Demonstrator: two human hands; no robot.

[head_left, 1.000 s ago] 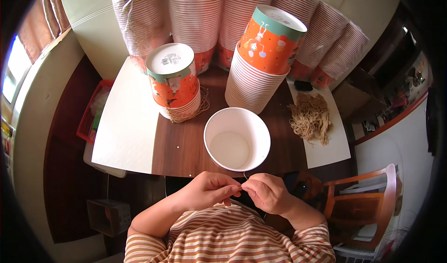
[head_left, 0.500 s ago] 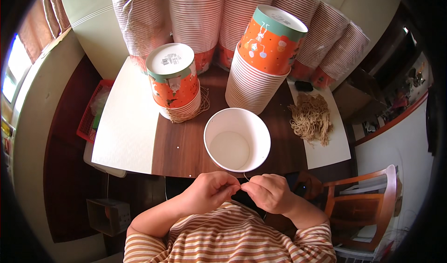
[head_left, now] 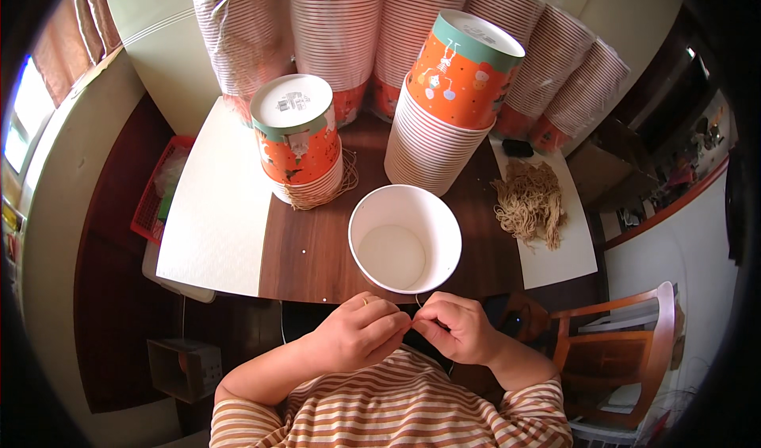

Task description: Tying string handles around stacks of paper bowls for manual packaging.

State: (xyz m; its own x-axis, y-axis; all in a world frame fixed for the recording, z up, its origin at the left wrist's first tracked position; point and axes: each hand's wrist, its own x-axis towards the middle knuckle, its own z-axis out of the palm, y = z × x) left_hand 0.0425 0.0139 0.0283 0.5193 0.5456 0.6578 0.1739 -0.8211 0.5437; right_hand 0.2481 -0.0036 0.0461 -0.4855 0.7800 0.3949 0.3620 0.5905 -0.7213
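Observation:
A white-lined paper bucket [head_left: 404,238] stands mouth up at the table's front edge, its inside bare. Just below its near rim, my left hand [head_left: 361,333] and my right hand [head_left: 457,329] meet fingertip to fingertip, both closed in a pinch. A short piece of thin cord [head_left: 418,298] shows between the bucket's near side and my right hand. The cord's end between the fingertips is mostly hidden, but both hands appear to pinch it. A ring is on a finger of my left hand.
Upside-down orange and green paper buckets stand stacked at left [head_left: 297,143] and behind [head_left: 464,71], the left stack with cord round its base. Tall plastic-wrapped bucket stacks [head_left: 337,36] line the back. A tan cord bundle [head_left: 529,202] lies right; a wooden chair [head_left: 622,345] is lower right.
My left hand has turned, its back and knuckles now facing up more. My right hand's fingers have shifted slightly. The bucket stays in nearly the same place.

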